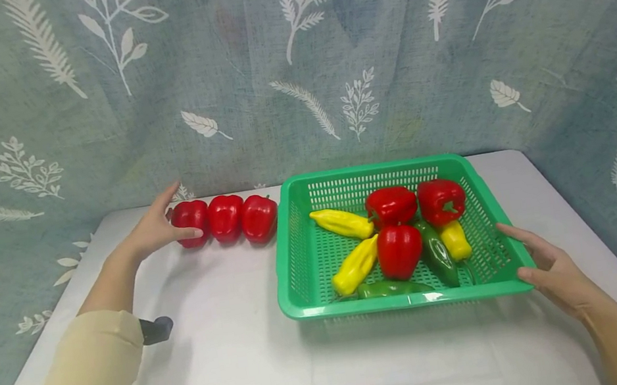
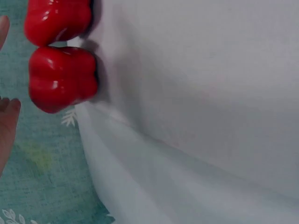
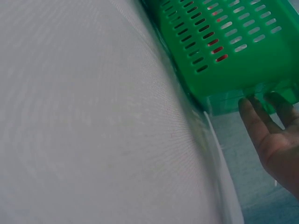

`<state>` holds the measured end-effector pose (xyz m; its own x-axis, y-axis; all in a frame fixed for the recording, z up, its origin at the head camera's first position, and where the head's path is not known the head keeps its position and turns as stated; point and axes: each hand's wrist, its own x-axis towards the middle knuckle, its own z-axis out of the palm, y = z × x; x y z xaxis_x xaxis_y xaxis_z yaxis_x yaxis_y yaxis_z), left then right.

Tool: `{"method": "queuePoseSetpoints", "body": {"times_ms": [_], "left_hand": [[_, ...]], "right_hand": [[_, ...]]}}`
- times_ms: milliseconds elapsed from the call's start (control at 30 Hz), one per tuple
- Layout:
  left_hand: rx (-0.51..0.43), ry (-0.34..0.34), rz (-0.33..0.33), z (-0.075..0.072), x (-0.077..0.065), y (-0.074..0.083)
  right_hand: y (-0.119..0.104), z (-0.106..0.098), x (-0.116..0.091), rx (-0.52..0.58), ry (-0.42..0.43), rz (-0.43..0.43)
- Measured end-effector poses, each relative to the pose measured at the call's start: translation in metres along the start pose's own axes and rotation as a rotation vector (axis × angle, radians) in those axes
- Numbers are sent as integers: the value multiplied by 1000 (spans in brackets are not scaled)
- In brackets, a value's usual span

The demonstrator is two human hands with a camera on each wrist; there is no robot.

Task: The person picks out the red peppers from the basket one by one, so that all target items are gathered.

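Three red bell peppers stand in a row at the table's back left. My left hand (image 1: pixel 155 232) reaches to the leftmost bell pepper (image 1: pixel 191 222), thumb in front of it and fingers stretched up behind. The left wrist view shows two bell peppers, one of them a glossy red pepper (image 2: pixel 63 78), with parts of my fingers (image 2: pixel 5 126) apart from it at the edge. My right hand (image 1: pixel 557 275) touches the right front corner of a green plastic basket (image 1: pixel 355 306), fingers (image 3: pixel 254 121) fairly straight along its rim.
Inside the basket lie three red bell peppers, one a front bell pepper (image 1: pixel 399 251), yellow peppers such as a long one (image 1: pixel 355 266), and green chillies, one a dark chilli (image 1: pixel 437 253). A patterned grey-green cloth (image 1: pixel 241 63) hangs behind the white table (image 1: pixel 238 362).
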<state>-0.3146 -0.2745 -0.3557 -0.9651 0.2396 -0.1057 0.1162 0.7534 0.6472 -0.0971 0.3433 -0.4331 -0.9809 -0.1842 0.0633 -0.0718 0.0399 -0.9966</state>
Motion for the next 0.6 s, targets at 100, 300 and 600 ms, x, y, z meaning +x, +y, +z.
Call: {"method": "queuePoseSetpoints", "body": {"times_ms": [100, 300, 600], "left_hand": [[17, -2, 23, -2, 0, 11], [43, -24, 78, -2, 1, 33], [-64, -89, 225, -3, 8, 64]], "right_hand": [[0, 1, 0, -2, 7, 8], [1, 1, -1, -10, 14, 19], [0, 1, -1, -19, 13, 23]]}}
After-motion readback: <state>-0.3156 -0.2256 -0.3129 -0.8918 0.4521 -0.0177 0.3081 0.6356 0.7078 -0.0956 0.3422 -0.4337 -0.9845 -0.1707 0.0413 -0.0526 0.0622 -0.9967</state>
